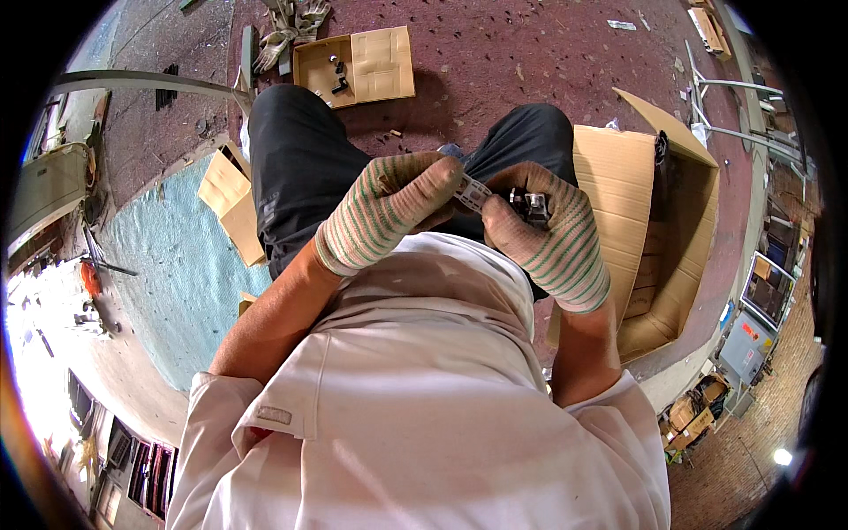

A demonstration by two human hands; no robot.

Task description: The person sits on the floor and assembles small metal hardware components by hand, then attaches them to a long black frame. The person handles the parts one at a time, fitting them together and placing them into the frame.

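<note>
Both hands wear striped, soiled knit gloves and meet above my lap. My left hand [389, 203] is closed, pinching one end of a small white printed label strip [473, 192] between thumb and fingers. At the strip's other end is the thumb of my right hand [556, 234]. That hand is also closed, its curled fingers around a small black-and-silver metal part [532, 208]. Much of this part is hidden by the glove, so its exact kind does not show. Whether the strip is stuck to anything I cannot tell.
A shallow cardboard box [384, 66] with a few small dark parts lies ahead, beside work gloves [276, 44]. At my right stands a large open carton [614, 208] holding smaller boxes. Leftward are a folded cardboard piece [231, 199], blue sheeting [163, 256] and a metal bar [150, 81].
</note>
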